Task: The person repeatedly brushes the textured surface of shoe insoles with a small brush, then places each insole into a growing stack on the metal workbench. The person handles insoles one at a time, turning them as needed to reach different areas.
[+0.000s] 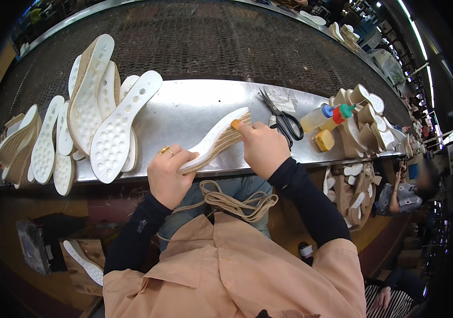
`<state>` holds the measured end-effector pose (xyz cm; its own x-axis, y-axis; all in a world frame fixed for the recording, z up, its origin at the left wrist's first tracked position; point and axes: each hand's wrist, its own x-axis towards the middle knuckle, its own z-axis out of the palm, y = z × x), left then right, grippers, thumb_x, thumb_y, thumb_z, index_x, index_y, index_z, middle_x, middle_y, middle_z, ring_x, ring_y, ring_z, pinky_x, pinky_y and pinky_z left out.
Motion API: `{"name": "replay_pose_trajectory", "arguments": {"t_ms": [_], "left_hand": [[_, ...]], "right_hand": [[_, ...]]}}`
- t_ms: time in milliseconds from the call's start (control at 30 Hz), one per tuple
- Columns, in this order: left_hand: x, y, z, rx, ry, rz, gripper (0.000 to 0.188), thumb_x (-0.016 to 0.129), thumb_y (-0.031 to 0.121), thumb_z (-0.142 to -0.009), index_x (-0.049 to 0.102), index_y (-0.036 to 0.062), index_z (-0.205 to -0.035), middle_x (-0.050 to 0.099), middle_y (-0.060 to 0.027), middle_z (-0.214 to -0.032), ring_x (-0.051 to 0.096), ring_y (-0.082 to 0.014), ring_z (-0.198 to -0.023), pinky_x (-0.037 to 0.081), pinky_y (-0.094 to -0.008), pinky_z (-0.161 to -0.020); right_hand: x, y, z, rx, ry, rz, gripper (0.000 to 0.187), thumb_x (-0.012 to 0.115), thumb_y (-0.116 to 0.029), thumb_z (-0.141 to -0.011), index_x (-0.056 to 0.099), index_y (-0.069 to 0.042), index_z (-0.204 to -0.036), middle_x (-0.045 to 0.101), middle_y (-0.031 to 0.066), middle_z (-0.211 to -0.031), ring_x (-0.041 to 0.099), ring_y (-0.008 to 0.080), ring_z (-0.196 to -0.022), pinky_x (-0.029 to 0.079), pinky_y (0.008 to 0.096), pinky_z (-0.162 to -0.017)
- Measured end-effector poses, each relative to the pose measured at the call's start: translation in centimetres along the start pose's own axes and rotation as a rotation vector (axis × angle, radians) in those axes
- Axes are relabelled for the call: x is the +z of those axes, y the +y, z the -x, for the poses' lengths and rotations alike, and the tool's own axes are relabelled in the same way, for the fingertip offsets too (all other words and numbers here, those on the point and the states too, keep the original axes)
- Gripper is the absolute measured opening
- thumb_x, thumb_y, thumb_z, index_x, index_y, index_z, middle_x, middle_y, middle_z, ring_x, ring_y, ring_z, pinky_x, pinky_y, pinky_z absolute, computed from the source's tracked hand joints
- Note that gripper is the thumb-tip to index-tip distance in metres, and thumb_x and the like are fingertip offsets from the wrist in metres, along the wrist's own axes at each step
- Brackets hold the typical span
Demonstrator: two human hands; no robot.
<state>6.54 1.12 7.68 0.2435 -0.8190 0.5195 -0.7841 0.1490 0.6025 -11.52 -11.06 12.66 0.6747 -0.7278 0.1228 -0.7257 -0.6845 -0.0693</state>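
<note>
A white wedge shoe sole (210, 139) with tan rope-like trim along its side lies tilted between my hands, just above the metal table edge. My left hand (171, 172), with a gold ring on one finger, pinches its thin toe end. At the thicker heel end, my right hand (266, 149) grips the trimmed side. An orange cover (235, 124) shows at the tip of one right-hand digit, pressed against the sole. Across my lap rests a loose bundle of tan cord (237, 201). Black-handled scissors (286, 123) lie beyond my right hand.
White wedge soles (125, 127) are heaped at left, with another pile (367, 124) at right. Glue-like bottles (314, 117) and a yellow block (324, 140) stand near the scissors. Behind the metal table (194, 95) runs a dark mesh belt (184, 42). Another person (401, 193) sits far right.
</note>
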Motion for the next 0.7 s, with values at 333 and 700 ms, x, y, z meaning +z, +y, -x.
{"name": "replay_pose_trajectory", "arguments": {"t_ms": [333, 700], "left_hand": [[-0.6, -0.5, 0.1, -0.045, 0.001, 0.088, 0.022, 0.080, 0.003, -0.063, 0.072, 0.0039, -0.084, 0.061, -0.0088, -0.071, 0.058, -0.0256, -0.065, 0.043, -0.0344, -0.060], [-3.1, 0.5, 1.8, -0.056, 0.136, 0.261, 0.026, 0.087, -0.002, -0.061, 0.070, 0.0024, -0.081, 0.064, -0.0063, -0.075, 0.061, -0.0166, -0.068, 0.046, -0.0285, -0.062]], "right_hand": [[1.2, 3.2, -0.3, -0.002, 0.227, -0.439, 0.022, 0.059, -0.007, -0.089, 0.066, -0.004, -0.109, 0.067, 0.0142, -0.075, 0.067, 0.0258, -0.061, 0.052, 0.0335, -0.052], [-0.1, 3.2, 2.7, 0.420, 0.251, -1.517, 0.036, 0.080, -0.021, -0.083, 0.061, 0.002, -0.101, 0.062, 0.0007, -0.076, 0.046, 0.0013, -0.045, 0.035, 0.0171, -0.040]]}}
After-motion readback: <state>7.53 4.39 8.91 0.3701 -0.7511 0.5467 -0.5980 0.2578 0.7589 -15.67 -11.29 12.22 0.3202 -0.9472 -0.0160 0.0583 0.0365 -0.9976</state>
